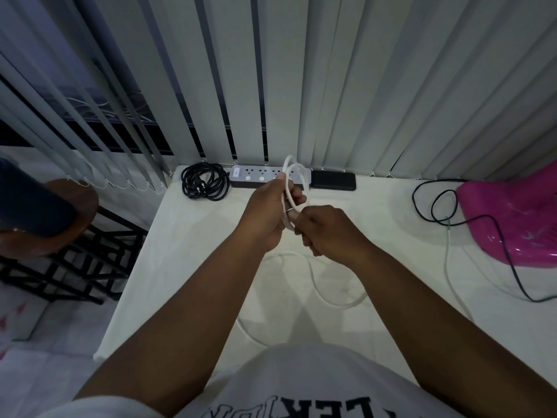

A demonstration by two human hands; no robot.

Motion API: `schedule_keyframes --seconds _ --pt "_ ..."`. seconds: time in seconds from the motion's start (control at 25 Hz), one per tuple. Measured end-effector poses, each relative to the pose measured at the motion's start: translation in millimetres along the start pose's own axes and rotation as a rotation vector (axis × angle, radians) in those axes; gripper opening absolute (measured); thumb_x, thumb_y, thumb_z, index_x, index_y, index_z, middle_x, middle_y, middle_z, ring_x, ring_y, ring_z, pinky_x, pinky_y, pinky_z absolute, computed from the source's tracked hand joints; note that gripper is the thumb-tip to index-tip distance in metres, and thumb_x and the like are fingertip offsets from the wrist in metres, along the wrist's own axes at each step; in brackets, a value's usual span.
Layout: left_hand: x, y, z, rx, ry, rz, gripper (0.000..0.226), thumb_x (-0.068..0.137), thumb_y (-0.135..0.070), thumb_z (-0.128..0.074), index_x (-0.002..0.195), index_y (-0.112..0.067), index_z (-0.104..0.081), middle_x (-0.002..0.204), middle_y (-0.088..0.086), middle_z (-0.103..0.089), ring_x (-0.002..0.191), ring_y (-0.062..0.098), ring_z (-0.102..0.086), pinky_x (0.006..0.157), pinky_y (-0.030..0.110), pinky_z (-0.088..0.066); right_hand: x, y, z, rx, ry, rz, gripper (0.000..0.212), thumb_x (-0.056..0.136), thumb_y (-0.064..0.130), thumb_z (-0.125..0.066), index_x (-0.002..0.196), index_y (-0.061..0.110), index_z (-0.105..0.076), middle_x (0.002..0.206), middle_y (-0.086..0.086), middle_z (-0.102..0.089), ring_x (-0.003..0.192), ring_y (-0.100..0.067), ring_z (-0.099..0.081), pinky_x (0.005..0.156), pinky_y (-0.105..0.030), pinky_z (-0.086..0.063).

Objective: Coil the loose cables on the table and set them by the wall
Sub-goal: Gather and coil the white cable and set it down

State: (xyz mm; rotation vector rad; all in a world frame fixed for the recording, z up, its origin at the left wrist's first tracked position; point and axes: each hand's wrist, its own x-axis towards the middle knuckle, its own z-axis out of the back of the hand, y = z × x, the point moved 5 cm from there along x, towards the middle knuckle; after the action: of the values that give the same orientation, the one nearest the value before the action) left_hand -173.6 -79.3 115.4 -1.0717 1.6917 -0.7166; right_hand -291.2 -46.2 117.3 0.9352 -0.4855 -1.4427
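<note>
At 6 o'clock, the slack of the white cable (337, 300) lies uncoiled on the table (187, 236). Centre: left hand (265, 212) grips its first loops; right hand (328, 230), fingers closed, feeds cable. At 3 o'clock, a loose black cable (434, 206) awaits. At 11 o'clock, one black coil (205, 182) sits by the blinds (331, 86). Judged roughly one-third complete.

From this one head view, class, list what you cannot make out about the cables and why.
- White cable: how many loops are wound; both hands, left hand and right hand, cover the grip.
- Its loose tail: the end is hidden behind the forearms and shirt.
- Black loose cable: runs off the right edge.
- Black coil: loop count too small to tell.
</note>
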Motion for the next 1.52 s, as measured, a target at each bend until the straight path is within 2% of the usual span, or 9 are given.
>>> schedule_keyframes --seconds 0.16,0.36,0.52,0.72,0.88,1.0,1.08,1.28,1.52 --pt "9.0 -22.8 20.8 -0.349 -0.030 -0.030 0.034 0.103 -0.035 -0.039 0.077 -0.017 -0.052 0.047 -0.007 -0.039 0.038 0.007 -0.037 0.046 0.021 -0.041 -3.5 -52.2 -5.3 0.009 0.279 -0.107 0.026 0.094 0.027 -0.061 0.081 0.005 -0.067 0.069 -0.005 -0.071 0.060 -0.017 -0.068 0.066 -0.034 -0.054" --pt "13.2 -60.0 39.0 -0.361 0.089 -0.107 0.034 0.103 -0.033 -0.037 0.075 -0.019 -0.049 0.043 -0.010 -0.032 0.033 0.004 -0.024 0.034 0.018 -0.019 -10.0 -121.6 -1.5 0.186 0.232 -0.153 0.023 0.097 0.031 -0.059 0.087 0.020 -0.076 0.099 0.004 -0.077 0.100 -0.016 -0.068 0.092 -0.031 -0.049" --pt "10.2 -77.6 47.6 -0.358 0.132 -0.127 0.037 0.103 -0.037 -0.037 0.075 -0.019 -0.052 0.044 -0.010 -0.033 0.034 0.003 -0.025 0.034 0.019 -0.018 -6.4 -142.9 19.5 -0.065 -0.002 -0.158 0.031 0.095 0.039 -0.059 0.075 0.020 -0.073 0.079 0.001 -0.071 0.070 -0.016 -0.058 0.058 -0.013 -0.038" --pt "6.1 -90.4 58.4 -0.349 0.123 -0.168 0.044 0.100 -0.049 -0.036 0.075 -0.019 -0.056 0.042 -0.009 -0.033 0.032 0.004 -0.025 0.035 0.018 -0.014 -6.2 -167.9 50.0 -0.039 -0.105 -0.378 0.060 0.089 0.059 -0.056 0.066 0.004 -0.065 0.060 -0.003 -0.070 0.066 -0.025 -0.064 0.072 -0.033 -0.046" --pt "8.0 -69.9 53.6 -0.270 0.099 -0.107 0.037 0.103 -0.040 -0.036 0.078 -0.018 -0.053 0.042 -0.009 -0.032 0.032 0.003 -0.023 0.032 0.018 -0.017 1.1 -161.5 64.6 0.571 -0.197 -0.625 0.047 0.089 0.055 -0.061 0.070 0.013 -0.052 0.044 0.003 -0.031 0.035 -0.013 -0.027 0.042 -0.022 -0.031" --pt "6.6 -53.5 44.9 -0.221 0.101 -0.070 0.036 0.103 -0.039 -0.037 0.077 -0.018 -0.051 0.044 -0.009 -0.031 0.033 0.004 -0.023 0.033 0.019 -0.017 14.7 -109.8 77.8 1.064 -0.295 -0.470 0.021 0.097 0.020 -0.044 0.087 0.008 -0.058 0.045 0.004 -0.033 0.034 -0.009 -0.024 0.038 -0.015 -0.024" --pt "5.4 -45.2 35.8 -0.194 0.118 -0.042 0.035 0.103 -0.039 -0.037 0.078 -0.018 -0.051 0.046 -0.008 -0.032 0.034 0.005 -0.023 0.034 0.019 -0.017 15.4 -65.7 80.2 1.137 -0.296 -0.270 0.021 0.096 0.010 -0.043 0.098 0.005 -0.063 0.053 0.001 -0.041 0.039 -0.009 -0.033 0.038 -0.017 -0.025" --pt "2.7 -34.8 16.2 -0.111 0.090 -0.057 0.034 0.103 -0.037 -0.039 0.083 -0.015 -0.056 0.057 -0.003 -0.047 0.035 0.005 -0.024 0.036 0.018 -0.017 6.0 -0.4 46.7 0.736 -0.281 0.003 0.023 0.097 0.010 -0.057 0.116 0.015 -0.069 0.067 0.001 -0.056 0.047 -0.011 -0.045 0.043 -0.021 -0.035" --pt "-1.4 -28.3 2.5 -0.054 -0.009 -0.077 0.040 0.102 -0.038 -0.041 0.088 -0.009 -0.064 0.067 0.002 -0.062 0.033 0.005 -0.027 0.034 0.016 -0.018 -5.0 20.6 20.5 0.364 -0.370 0.152 0.017 0.085 0.013 -0.073 0.100 0.018 -0.078 0.065 0.017 -0.069 0.050 -0.003 -0.060 0.057 -0.015 -0.047"
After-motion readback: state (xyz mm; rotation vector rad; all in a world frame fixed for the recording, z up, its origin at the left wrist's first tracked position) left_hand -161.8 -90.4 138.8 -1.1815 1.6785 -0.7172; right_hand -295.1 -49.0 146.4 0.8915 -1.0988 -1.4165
